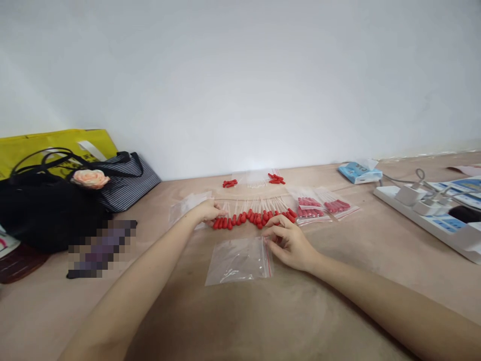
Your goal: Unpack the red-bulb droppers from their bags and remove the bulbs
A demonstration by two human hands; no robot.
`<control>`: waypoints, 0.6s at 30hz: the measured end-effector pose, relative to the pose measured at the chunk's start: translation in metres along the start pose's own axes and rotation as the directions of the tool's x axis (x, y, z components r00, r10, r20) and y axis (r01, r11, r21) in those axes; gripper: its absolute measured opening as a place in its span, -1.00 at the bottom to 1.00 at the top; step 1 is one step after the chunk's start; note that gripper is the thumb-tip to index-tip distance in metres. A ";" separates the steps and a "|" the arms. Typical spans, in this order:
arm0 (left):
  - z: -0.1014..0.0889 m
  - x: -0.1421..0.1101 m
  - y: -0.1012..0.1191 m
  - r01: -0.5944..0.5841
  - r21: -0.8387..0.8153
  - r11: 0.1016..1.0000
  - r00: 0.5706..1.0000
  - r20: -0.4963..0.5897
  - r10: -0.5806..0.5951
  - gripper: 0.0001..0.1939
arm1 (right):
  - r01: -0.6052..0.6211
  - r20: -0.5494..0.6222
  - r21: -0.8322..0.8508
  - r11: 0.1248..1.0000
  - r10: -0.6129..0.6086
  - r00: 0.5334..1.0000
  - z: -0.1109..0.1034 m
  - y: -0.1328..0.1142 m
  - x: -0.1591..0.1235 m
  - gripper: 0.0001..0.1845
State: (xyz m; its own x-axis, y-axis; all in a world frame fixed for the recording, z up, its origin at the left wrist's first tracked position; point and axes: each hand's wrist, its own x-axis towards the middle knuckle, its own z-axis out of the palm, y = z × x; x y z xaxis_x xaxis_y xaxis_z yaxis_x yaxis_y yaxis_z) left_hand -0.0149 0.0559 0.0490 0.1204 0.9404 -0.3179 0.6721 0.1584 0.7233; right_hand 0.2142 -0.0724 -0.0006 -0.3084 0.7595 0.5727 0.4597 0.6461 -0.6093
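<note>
A row of white sticks with red bulb-shaped heads [243, 217] lies fanned out, heads toward me. At its left end my left hand [209, 211] is closed, fingertips on the leftmost red-headed sticks; how many it grips is hidden. In front of the row lies a clear zip bag [236, 260], flat, with its red-lined edge to the right. My right hand [288, 244] has thumb and forefinger closed at the upper corner of that edge; its other fingers are curled near the red heads.
Filled zip bags of red pieces [310, 208] lie to the right, and clear bags [188, 205] at left. Small red piles [277, 179] sit near the wall. A power strip [432, 220] and tissue pack [359, 172] stand right; a striped bag [130, 183] and black bag [48, 210] left.
</note>
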 end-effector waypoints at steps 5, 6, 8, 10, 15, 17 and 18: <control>0.001 -0.010 0.000 0.022 0.145 0.989 0.999 -0.032 -0.017 -0.78 | -0.001 0.012 0.018 1.000 0.001 1.000 0.000 -0.001 0.000 -0.86; 0.001 -0.014 0.000 0.020 0.164 0.986 0.999 -0.034 -0.014 -0.79 | -0.005 0.024 0.019 1.000 0.005 1.000 0.000 -0.001 0.000 -0.87; 0.002 -0.020 -0.001 0.018 0.199 0.980 0.999 -0.042 -0.010 -0.83 | -0.011 0.048 0.012 1.000 0.010 0.999 0.000 0.000 -0.001 -0.87; 0.001 -0.025 -0.001 0.021 0.230 0.973 0.998 -0.060 -0.007 -0.85 | -0.007 0.065 -0.001 1.000 0.007 0.998 0.001 0.001 -0.001 -0.87; 0.000 -0.035 -0.001 -0.025 0.308 0.951 0.988 -0.139 0.071 -0.88 | 0.009 0.077 -0.026 1.000 -0.007 0.997 0.001 0.002 -0.002 -0.86; 0.004 -0.045 -0.001 -0.088 0.341 0.936 0.968 -0.191 0.161 -0.88 | 0.011 0.081 -0.034 0.999 -0.008 0.997 0.001 0.002 -0.003 -0.86; 0.008 -0.052 -0.001 -0.155 0.359 0.921 0.952 -0.194 0.236 -0.88 | 0.014 0.082 -0.041 0.999 -0.011 0.997 0.001 0.002 -0.002 -0.86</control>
State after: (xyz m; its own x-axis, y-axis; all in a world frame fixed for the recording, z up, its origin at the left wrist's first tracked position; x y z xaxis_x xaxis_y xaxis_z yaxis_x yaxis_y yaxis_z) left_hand -0.0161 0.0045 0.0601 0.1314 0.9912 -0.0135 0.8621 -0.1076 0.4952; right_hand 0.2150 -0.0731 -0.0035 -0.3806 0.7560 0.5326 0.4890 0.6534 -0.5780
